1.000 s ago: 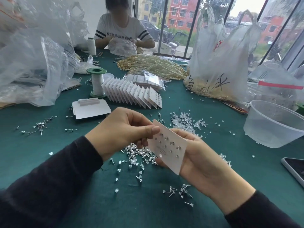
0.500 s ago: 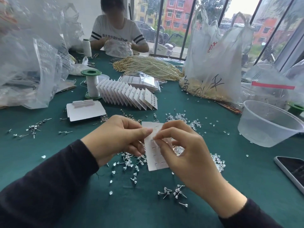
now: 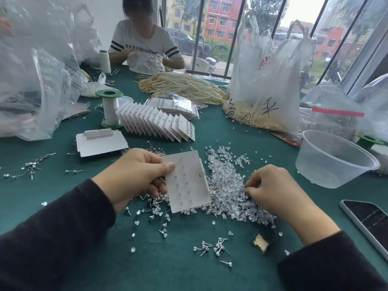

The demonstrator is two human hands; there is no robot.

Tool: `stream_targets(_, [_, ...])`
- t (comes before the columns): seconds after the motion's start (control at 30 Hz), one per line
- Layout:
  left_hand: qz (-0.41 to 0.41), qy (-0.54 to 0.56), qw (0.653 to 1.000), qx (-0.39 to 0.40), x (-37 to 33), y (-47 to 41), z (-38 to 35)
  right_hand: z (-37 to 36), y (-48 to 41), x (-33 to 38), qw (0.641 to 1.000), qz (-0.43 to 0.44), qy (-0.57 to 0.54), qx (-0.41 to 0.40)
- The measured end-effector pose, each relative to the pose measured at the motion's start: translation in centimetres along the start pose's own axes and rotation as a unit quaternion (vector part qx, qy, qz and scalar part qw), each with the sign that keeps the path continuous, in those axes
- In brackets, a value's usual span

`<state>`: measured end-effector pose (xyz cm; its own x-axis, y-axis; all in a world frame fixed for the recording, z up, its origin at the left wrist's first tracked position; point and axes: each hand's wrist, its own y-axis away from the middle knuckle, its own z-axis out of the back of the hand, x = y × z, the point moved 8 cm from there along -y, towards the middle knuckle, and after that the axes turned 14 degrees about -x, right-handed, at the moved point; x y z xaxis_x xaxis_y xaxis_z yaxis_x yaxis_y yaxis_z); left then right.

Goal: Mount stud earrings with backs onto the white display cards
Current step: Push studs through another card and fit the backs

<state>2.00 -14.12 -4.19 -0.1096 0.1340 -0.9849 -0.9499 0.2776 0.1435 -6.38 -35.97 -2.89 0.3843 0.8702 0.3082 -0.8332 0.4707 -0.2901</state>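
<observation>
My left hand (image 3: 134, 175) pinches a white display card (image 3: 186, 181) by its left edge, thumb on top, back side facing me with several stud posts poking through. My right hand (image 3: 270, 187) is off to the right of the card, fingertips curled down into a heap of clear earring backs (image 3: 228, 185) on the green table; whether it grips one I cannot tell. Loose silver studs (image 3: 212, 246) lie near the front, more studs (image 3: 31, 166) at the left. Filled cards (image 3: 157, 122) stand in a fanned row behind.
A clear plastic tub (image 3: 333, 160) stands at right, a phone (image 3: 369, 223) near the right edge. A green-capped thread spool (image 3: 110, 108), blank cards (image 3: 100, 141), pearl strands (image 3: 184, 87) and plastic bags (image 3: 266, 80) crowd the back. Another person (image 3: 142, 43) works across the table.
My right hand left the card and moved right and down into the heap of backs. The left hand turned the card flatter, still holding its left edge.
</observation>
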Motion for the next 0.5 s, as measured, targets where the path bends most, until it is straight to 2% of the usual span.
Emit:
stream_targets(0.4, [-0.018,-0.053,0.998,-0.013,0.29,-0.14,0.08,-0.73,-0.32,0.25,0.998,0.011,-0.053,-0.023])
stream_targets(0.5, [-0.016,-0.061,0.998,-0.013,0.54,-0.26,0.16,-0.1,-0.41,0.41,0.995,0.013,-0.087,-0.051])
